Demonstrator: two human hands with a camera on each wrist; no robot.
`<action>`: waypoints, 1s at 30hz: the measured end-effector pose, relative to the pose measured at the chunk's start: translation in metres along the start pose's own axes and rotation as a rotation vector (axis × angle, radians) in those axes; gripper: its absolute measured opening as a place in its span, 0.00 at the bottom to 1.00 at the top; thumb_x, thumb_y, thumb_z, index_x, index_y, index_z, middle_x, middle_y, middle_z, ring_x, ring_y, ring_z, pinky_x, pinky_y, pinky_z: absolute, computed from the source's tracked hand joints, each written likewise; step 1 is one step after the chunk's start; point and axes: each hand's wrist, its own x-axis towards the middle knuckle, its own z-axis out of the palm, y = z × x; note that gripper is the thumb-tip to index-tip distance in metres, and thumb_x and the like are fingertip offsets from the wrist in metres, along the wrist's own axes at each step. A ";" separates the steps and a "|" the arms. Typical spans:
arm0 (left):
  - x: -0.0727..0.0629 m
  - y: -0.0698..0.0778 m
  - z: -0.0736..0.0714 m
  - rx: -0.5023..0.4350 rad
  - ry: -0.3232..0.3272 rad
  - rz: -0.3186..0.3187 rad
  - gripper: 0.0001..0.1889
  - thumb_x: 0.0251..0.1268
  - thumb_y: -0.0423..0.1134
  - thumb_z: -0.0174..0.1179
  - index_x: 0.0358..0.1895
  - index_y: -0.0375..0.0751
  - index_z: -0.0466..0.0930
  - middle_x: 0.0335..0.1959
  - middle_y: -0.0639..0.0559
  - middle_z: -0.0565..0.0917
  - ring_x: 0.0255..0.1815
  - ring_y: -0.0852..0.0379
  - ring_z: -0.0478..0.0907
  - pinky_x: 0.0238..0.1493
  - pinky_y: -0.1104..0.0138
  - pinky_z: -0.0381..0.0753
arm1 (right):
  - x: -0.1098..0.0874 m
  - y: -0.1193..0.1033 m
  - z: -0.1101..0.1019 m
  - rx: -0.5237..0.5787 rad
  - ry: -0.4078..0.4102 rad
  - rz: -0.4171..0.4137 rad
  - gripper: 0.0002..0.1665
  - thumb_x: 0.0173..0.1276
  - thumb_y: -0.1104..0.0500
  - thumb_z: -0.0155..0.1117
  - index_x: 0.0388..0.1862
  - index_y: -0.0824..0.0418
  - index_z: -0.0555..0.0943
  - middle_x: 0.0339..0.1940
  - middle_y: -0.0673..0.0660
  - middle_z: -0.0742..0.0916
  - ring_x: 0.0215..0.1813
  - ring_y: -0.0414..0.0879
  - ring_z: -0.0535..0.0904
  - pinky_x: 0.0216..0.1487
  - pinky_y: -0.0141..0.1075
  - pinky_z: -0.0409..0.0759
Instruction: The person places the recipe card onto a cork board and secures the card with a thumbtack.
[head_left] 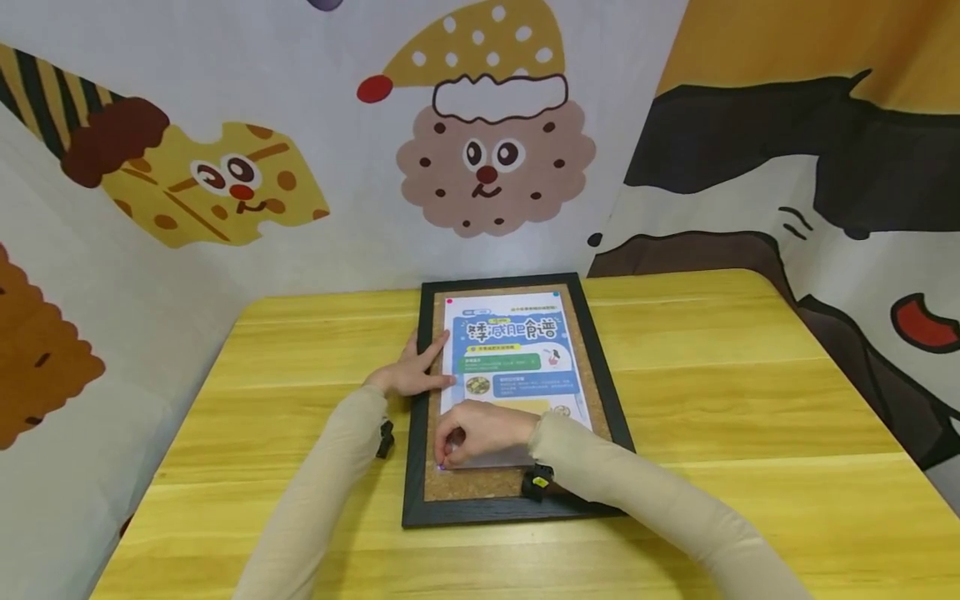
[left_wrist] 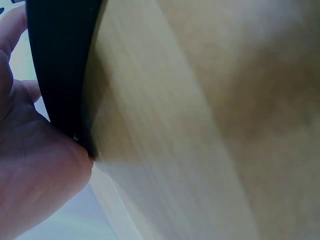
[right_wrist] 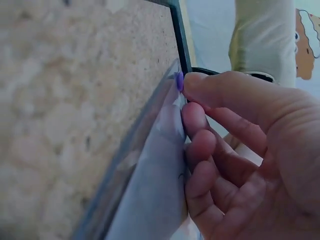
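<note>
A printed poster sheet lies on a cork board with a black frame. A pink thumbtack and a blue thumbtack sit at its top corners. At the lower left corner, my right hand holds a purple thumbtack against the sheet, thumb on its head and the other fingers curled beside it. My left hand rests across the frame's left side, fingers spread onto the sheet's edge. In the left wrist view, the palm's edge touches the black frame.
The board lies on a yellow wood-grain table, near its back edge. Behind and beside the table hangs a cloth printed with cartoon figures. Each wrist carries a small black device, such as the right wrist camera.
</note>
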 end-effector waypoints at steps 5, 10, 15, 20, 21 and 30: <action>0.000 0.004 -0.001 -0.013 0.002 -0.009 0.48 0.66 0.55 0.59 0.79 0.50 0.37 0.73 0.28 0.23 0.73 0.28 0.29 0.65 0.35 0.44 | -0.013 0.004 -0.005 0.050 0.034 0.016 0.06 0.63 0.66 0.68 0.39 0.60 0.87 0.28 0.41 0.84 0.26 0.34 0.74 0.31 0.27 0.74; -0.002 0.005 -0.002 -0.030 0.032 -0.003 0.47 0.65 0.53 0.60 0.79 0.48 0.40 0.74 0.28 0.26 0.73 0.29 0.30 0.65 0.34 0.45 | -0.027 0.012 -0.014 0.110 0.133 0.077 0.07 0.63 0.68 0.67 0.39 0.60 0.86 0.30 0.43 0.85 0.29 0.37 0.76 0.33 0.30 0.75; -0.007 0.003 -0.005 -0.048 0.094 0.030 0.44 0.65 0.51 0.61 0.78 0.43 0.47 0.74 0.26 0.31 0.74 0.29 0.35 0.65 0.35 0.49 | -0.045 0.024 -0.027 0.096 0.282 0.115 0.09 0.61 0.69 0.66 0.40 0.63 0.86 0.32 0.47 0.85 0.33 0.39 0.79 0.37 0.33 0.79; -0.012 -0.001 -0.011 -0.056 0.144 0.061 0.42 0.66 0.50 0.59 0.77 0.41 0.48 0.75 0.27 0.32 0.74 0.29 0.38 0.65 0.36 0.51 | -0.066 0.031 -0.044 0.054 0.373 0.190 0.09 0.64 0.69 0.64 0.42 0.65 0.85 0.36 0.54 0.86 0.36 0.41 0.80 0.40 0.35 0.80; -0.014 -0.002 -0.013 -0.052 0.152 0.062 0.42 0.67 0.50 0.59 0.77 0.41 0.48 0.75 0.28 0.32 0.74 0.29 0.39 0.64 0.36 0.51 | -0.071 0.032 -0.048 0.038 0.385 0.209 0.09 0.64 0.70 0.64 0.42 0.64 0.85 0.37 0.54 0.86 0.37 0.42 0.80 0.41 0.36 0.80; -0.027 -0.020 -0.030 0.044 0.230 0.104 0.38 0.72 0.47 0.54 0.76 0.36 0.48 0.74 0.25 0.36 0.73 0.28 0.35 0.63 0.33 0.49 | -0.117 0.038 -0.079 -0.115 0.488 0.350 0.10 0.64 0.70 0.64 0.45 0.67 0.83 0.40 0.58 0.85 0.40 0.47 0.78 0.43 0.41 0.79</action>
